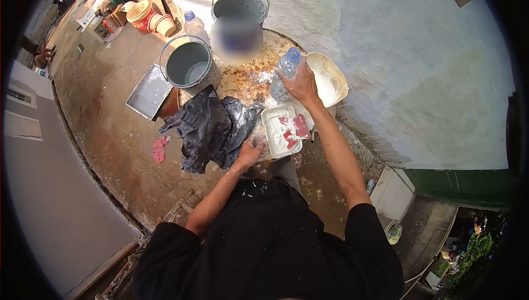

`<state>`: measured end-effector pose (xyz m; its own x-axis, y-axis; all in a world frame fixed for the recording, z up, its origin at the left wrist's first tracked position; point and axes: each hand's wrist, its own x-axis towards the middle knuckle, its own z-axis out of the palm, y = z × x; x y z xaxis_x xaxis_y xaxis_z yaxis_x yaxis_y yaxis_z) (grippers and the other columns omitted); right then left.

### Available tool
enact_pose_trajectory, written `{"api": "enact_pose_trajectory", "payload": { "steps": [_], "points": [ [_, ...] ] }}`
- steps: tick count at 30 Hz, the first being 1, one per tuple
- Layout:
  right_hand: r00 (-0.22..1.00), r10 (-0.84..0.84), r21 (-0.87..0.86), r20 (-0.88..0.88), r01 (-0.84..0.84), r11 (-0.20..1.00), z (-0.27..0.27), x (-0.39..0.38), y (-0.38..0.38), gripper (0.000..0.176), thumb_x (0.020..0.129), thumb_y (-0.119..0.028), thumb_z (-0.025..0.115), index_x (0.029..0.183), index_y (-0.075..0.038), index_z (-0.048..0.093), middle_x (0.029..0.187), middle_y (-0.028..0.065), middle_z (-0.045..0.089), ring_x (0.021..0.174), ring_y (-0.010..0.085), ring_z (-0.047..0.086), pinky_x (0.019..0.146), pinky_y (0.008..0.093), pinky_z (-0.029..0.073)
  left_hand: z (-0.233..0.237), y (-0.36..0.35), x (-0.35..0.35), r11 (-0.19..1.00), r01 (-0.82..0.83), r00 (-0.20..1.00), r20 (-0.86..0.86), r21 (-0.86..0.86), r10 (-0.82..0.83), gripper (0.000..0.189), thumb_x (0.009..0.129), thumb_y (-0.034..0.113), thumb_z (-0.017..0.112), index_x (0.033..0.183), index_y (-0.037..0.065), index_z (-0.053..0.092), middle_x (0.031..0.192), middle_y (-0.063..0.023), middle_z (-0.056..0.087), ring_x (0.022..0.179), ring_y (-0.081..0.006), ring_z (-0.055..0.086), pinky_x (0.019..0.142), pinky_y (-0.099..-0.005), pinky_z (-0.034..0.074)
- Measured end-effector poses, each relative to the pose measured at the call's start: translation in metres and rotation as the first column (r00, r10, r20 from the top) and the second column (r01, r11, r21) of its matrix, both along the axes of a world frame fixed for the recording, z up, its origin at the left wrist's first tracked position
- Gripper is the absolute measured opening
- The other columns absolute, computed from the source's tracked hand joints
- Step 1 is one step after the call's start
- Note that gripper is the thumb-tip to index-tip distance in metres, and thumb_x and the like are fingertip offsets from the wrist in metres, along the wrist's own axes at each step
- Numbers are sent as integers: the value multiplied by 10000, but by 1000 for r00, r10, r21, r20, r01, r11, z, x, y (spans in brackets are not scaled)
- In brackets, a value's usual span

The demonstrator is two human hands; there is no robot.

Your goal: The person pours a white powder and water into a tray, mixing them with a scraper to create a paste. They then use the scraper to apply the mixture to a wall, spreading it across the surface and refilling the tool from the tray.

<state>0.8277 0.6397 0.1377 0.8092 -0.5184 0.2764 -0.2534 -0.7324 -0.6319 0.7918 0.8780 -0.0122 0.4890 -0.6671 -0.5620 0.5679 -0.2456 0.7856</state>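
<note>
Clear plastic bottle, blue-topped, in my R hand, fingers wrapped round it, at R side of round rust-stained tabletop. Crumpled black plastic bag to L; rectangular white-smeared tray nearer me. L hand just beside tray, can't tell its grip. Flat red piece at tray's R edge. Risk: R grip loosens, bottle tips, poss. hits tray.

Passage exists across the rusty tabletop between the handled bucket and the plastic bottle, while the black plastic bag and white tray obstruct the near side.
</note>
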Motion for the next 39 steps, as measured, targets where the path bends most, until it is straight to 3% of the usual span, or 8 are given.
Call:
{"api": "enact_pose_trajectory", "payload": {
  "steps": [5,8,22,30,32,34,37,39],
  "points": [
    [1000,4,-64,-19,-5,998,-26,18,-4,688,796,-432,732,1217,27,438,1082,286,602,983,448,619,846,477,506,2,8,1,999,-48,999,12,-9,48,290,963,102,567,1229,12,495,1039,-99,609,910,-176,634,716,-306,553],
    [999,20,-43,35,-19,999,-32,15,-1,688,788,-433,738,1214,19,442,1070,279,602,974,443,621,836,475,510,7,9,3,1000,18,1000,14,14,-19,340,989,147,533,1293,18,454,1176,-130,584,1015,-205,613,835,-334,547],
    [999,-39,18,-17,39,999,-28,-11,0,717,757,-426,759,1241,6,453,1116,262,605,1013,431,612,868,472,500,-8,-2,1,995,102,994,41,20,-103,301,990,136,528,1265,27,470,1149,-115,595,1003,-208,630,810,-339,544],
    [994,-22,-178,111,41,983,-6,-66,10,691,699,-318,817,1240,-18,509,1106,210,619,1069,374,587,926,431,476,-5,-6,-4,999,39,998,45,2,-39,275,985,120,534,1237,25,477,1100,-105,604,928,-192,639,772,-327,552],
    [994,-113,15,-13,113,993,-8,-108,23,556,742,-284,781,1182,-17,572,1080,202,625,1060,353,581,913,439,467,-8,-7,-4,999,42,996,74,14,-43,271,984,112,534,1234,24,478,1076,-101,612,912,-188,641,760,-323,555],
    [959,-189,-170,-213,154,973,-34,-142,31,475,770,-260,752,1148,-10,610,1082,194,628,1008,338,601,859,436,479,-7,-8,-3,1000,8,999,49,21,-9,268,981,102,534,1231,22,482,1064,-97,614,900,-185,641,749,-320,557],
    [916,-277,-213,-289,220,952,-81,-168,30,400,798,-227,714,1105,15,631,982,170,667,893,340,633,797,428,498,-12,-9,-4,1000,-8,999,47,17,7,259,977,90,536,1221,17,490,1055,-95,617,886,-181,642,741,-320,560],
    [909,-226,131,-351,287,949,-92,-169,24,363,806,-215,714,1078,16,645,908,164,682,812,303,654,741,391,507,-11,-11,-5,999,1,997,78,37,-4,246,969,78,543,1203,12,504,1045,-94,619,872,-174,640,727,-315,564]
  ]
}}
